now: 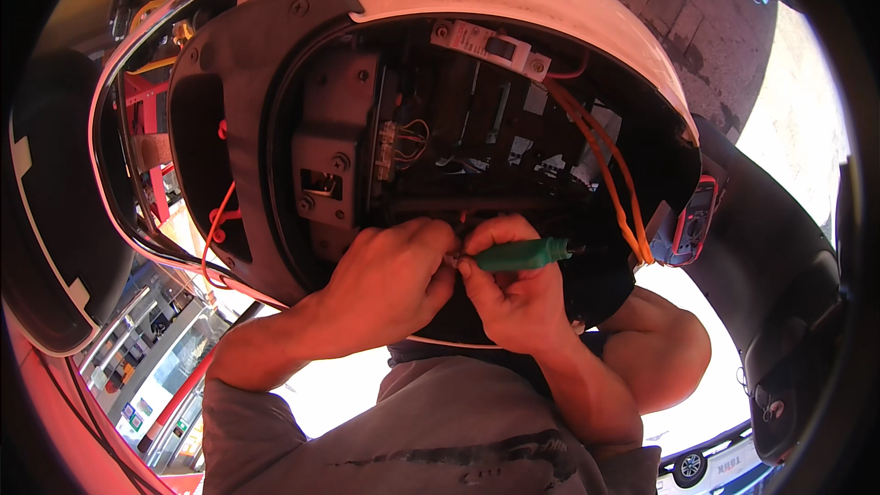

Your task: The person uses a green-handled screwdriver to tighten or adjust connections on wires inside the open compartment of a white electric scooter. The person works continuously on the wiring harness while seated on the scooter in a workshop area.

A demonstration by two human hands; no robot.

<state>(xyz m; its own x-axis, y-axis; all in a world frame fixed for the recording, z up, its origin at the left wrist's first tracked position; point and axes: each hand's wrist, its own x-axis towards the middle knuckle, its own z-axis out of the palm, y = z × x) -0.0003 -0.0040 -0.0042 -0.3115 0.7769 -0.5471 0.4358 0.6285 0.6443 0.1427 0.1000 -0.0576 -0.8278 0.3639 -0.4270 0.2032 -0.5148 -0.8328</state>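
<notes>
Both hands meet over the near edge of the open compartment [440, 179] of a scooter-like vehicle. My left hand [390, 270] is closed, thumb and fingers pinched together on something too small to name. My right hand [518, 302] is closed around a green tapered handle [522, 255] with a dark narrow end pointing right; its exact kind cannot be told. My right fingertips touch the same small spot as the left ones. Just beyond the hands lie a metal latch bracket [330, 174] and a small terminal block [386, 151] with thin wires.
A white circuit breaker [490, 48] sits at the compartment's far rim. Orange wires [610, 160] run from it to the right side. A red-edged multimeter [697, 220] rests at the right by the black seat [775, 238]. An orange wire [217, 229] loops at left.
</notes>
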